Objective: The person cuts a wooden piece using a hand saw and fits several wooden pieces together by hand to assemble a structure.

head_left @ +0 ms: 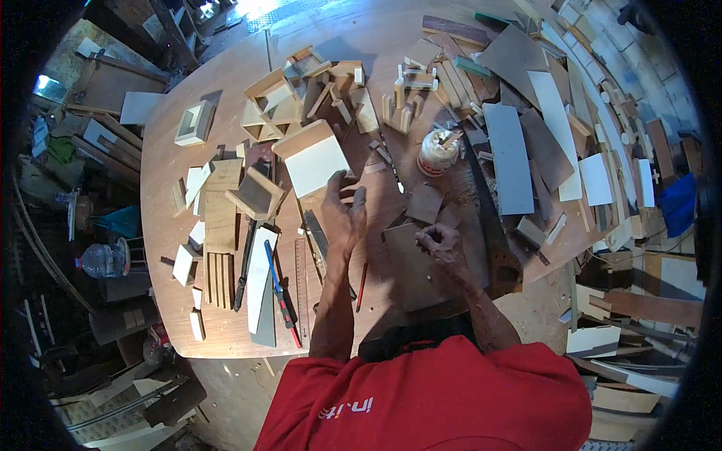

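On the table (226, 331), white-faced wooden piece (318, 163) beyond left hand (344, 213), thumb and fingers wide apart, contact unclear; right hand (444, 246) curled narrow over brown board (412, 274), cannot tell whether anything is pinched; beyond it, open jar (435, 159) with white smears; thin red stick (362, 287) between forearms (335, 301)

A woodworking workshop can be recognised: the table (226, 331) is covered with cut boards (508, 158), small wooden boxes (316, 161), a handsaw (492, 225) and a ruler (301, 286), and wood scraps (654, 304) are piled beside it.
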Motion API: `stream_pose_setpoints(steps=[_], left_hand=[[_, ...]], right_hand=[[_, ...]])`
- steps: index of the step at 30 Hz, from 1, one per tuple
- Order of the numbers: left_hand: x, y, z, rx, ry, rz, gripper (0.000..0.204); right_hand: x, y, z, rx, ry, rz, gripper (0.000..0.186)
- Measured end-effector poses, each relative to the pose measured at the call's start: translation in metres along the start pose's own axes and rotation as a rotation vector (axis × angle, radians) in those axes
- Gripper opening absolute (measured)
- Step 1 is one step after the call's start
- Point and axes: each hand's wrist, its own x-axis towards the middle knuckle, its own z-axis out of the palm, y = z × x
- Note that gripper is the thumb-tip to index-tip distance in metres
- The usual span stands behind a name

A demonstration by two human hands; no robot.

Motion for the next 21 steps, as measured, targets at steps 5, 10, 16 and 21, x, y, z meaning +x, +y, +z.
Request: stream_pose_setpoints(steps=[5, 10, 16, 21], left_hand=[[0.043, -0.018, 0.057, -0.098, -0.068, 0.127, 0.055], [0.096, -0.054, 0.1, 0.231, 0.071, 0.355, 0.079], [0.126, -0.069, 0.137, 0.393, 0.08, 0.323, 0.099], [0.143, -0.084, 0.145, 0.372, 0.033, 0.312, 0.111]], right_hand=[[-0.025, 0.005, -0.021, 0.003, -0.043, -0.088, 0.019], [-0.038, 0.037, -0.039, -0.053, -0.004, -0.157, 0.017], [-0.066, 0.051, -0.073, 0.065, 0.008, -0.19, 0.014], [-0.084, 0.034, -0.101, 0.126, -0.002, -0.033, 0.016]])
